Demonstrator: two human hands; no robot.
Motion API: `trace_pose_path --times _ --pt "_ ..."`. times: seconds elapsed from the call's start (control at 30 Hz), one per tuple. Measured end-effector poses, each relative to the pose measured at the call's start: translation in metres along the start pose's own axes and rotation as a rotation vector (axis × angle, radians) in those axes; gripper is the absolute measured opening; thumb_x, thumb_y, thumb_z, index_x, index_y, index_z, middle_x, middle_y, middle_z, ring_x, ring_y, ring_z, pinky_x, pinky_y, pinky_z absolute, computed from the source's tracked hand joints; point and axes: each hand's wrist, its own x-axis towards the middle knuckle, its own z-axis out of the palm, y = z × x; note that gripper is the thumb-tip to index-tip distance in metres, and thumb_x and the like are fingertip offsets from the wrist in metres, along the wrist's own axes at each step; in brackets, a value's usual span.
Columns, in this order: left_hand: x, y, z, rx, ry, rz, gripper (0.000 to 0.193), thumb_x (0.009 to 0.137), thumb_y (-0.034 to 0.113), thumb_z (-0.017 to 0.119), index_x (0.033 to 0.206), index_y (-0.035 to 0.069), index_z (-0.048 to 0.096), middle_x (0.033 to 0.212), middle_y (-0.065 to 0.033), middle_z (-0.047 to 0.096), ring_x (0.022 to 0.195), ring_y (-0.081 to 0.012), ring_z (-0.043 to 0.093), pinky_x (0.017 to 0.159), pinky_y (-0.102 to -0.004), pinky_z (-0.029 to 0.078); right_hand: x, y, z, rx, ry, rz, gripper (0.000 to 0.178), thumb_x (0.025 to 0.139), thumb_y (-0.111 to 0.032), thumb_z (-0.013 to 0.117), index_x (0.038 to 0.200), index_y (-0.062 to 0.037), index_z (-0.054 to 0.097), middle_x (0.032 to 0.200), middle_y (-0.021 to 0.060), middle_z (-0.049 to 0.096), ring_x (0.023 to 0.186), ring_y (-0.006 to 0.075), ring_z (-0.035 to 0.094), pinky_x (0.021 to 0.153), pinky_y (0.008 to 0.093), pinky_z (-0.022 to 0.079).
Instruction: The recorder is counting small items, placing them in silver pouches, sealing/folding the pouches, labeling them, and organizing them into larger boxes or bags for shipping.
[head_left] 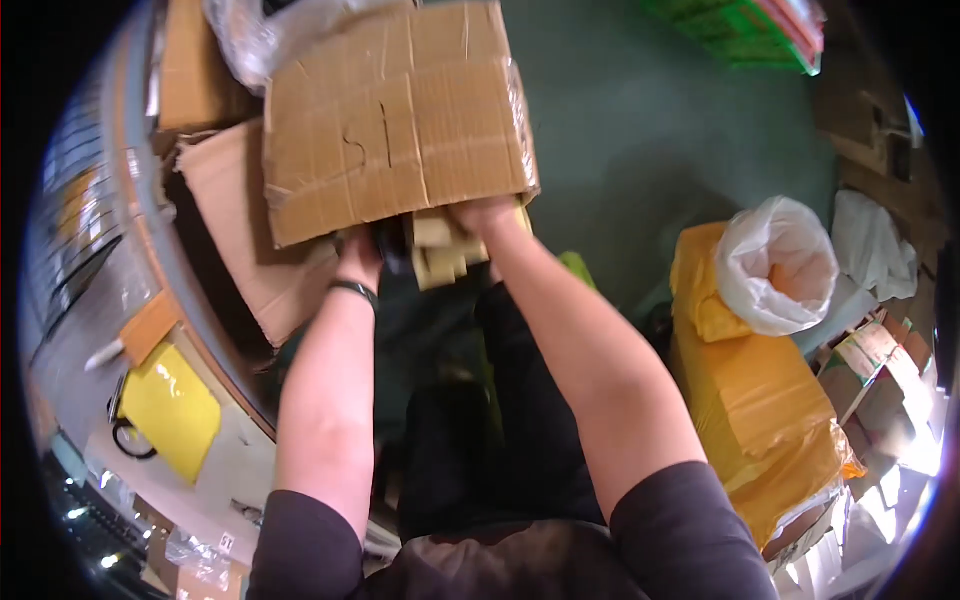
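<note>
A large brown cardboard box (400, 125) with taped edges and dark pen marks fills the upper middle, its near edge tilted over my hands. My left hand (360, 255), with a dark band on the wrist, is tucked under the near left of that edge. Toward the near right corner, my right hand (490, 213) goes under the same edge and supports the box. The fingers of both are hidden beneath it. Yellowish cardboard pieces (438, 248) show below the box between my hands.
On the left, an open carton flap (240, 220) and a bench holding a yellow sheet (172, 410) stand close by. On the right are a yellow-wrapped carton (750, 390) and a white-lined bin (778, 262). A green crate (740, 35) sits on the far right floor.
</note>
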Motion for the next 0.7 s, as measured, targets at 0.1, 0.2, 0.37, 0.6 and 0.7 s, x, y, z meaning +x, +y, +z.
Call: trace_pose_path --times 0.1,0.2,0.37,0.6,0.7 --pt "0.089 0.022 -0.014 -0.070 0.137 0.155 0.057 0.097 0.051 0.043 0.142 0.017 0.043 0.142 -0.0045 0.049 0.127 -0.0269 0.049 0.107 -0.0461 0.040 0.042 0.032 0.044 -0.472 0.302 -0.265 0.044 0.087 -0.026 0.063 0.128 -0.0096 0.057 0.134 0.0156 0.055 0.126 0.0333 0.048 0.102 0.0387 0.043" --pt "0.071 0.017 0.002 0.200 0.425 0.274 0.048 0.099 0.036 0.040 0.141 0.012 0.042 0.141 -0.0073 0.049 0.128 -0.0270 0.048 0.108 -0.0482 0.037 -0.014 0.049 0.033 -0.070 0.301 -0.085 0.036 0.085 -0.018 0.064 0.118 -0.0042 0.062 0.122 0.0194 0.062 0.116 0.0370 0.055 0.094 0.0412 0.047" --pt "-0.040 0.017 -0.018 0.267 0.635 0.280 0.040 0.098 0.015 0.049 0.137 0.006 0.042 0.133 -0.0153 0.051 0.124 -0.0317 0.049 0.102 -0.0498 0.042 -0.070 0.076 -0.008 -0.016 0.519 0.126 0.021 0.083 -0.018 0.068 0.092 0.0004 0.066 0.093 0.0175 0.064 0.083 0.0362 0.063 0.075 0.0407 0.050" --pt "0.003 0.066 -0.113 1.093 0.432 0.718 0.052 0.095 0.011 0.054 0.143 0.003 0.035 0.145 -0.0136 0.043 0.129 -0.0252 0.047 0.105 -0.0396 0.042 0.003 0.095 -0.020 0.096 0.224 0.090 0.062 0.080 -0.017 0.068 0.138 -0.0109 0.046 0.123 0.0206 0.060 0.112 0.0361 0.059 0.093 0.0384 0.048" --pt "0.009 0.080 -0.119 1.114 0.320 0.956 0.046 0.095 0.016 0.058 0.136 0.000 0.047 0.143 -0.0109 0.048 0.128 -0.0219 0.048 0.105 -0.0350 0.039 0.010 0.078 -0.020 0.024 0.191 0.149 0.067 0.077 -0.006 0.066 0.140 -0.0148 0.045 0.119 0.0203 0.062 0.111 0.0380 0.058 0.093 0.0401 0.049"
